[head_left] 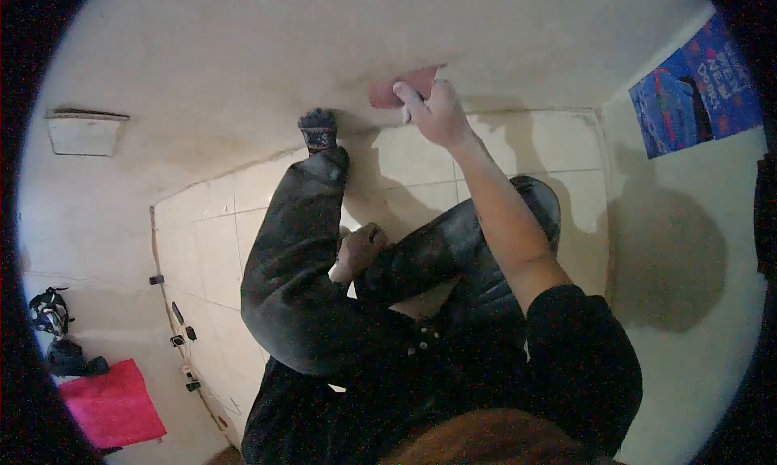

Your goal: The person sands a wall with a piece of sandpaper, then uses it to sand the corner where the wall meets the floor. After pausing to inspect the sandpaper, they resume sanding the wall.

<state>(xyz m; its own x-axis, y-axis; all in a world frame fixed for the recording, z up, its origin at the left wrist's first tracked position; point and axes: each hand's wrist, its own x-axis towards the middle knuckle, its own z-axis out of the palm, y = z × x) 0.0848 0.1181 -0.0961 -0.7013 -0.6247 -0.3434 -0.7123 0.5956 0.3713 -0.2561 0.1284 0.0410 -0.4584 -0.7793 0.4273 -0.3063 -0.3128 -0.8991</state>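
My right hand [439, 115] pinches a reddish sheet of sandpaper [387, 90], with the thumb on its near face. The sheet lies against the pale wall [243, 68], just above the floor line; one edge curls away. White dust covers the fingers. Low between my bent legs, my left hand [361, 253] looks curled closed beside the trouser leg. Its fingers are partly hidden, and I cannot make out what they hold. My foot in a dark patterned sock [319, 129] rests against the wall, left of the sandpaper.
Cream tiles [194, 242] form the floor beneath me. A blue printed poster [670, 109] hangs on the right wall. At left are a white wall fixture [84, 135], a bright pink cloth [113, 404], dark bundled items [69, 358], and small dark objects [191, 333] along the floor edge.
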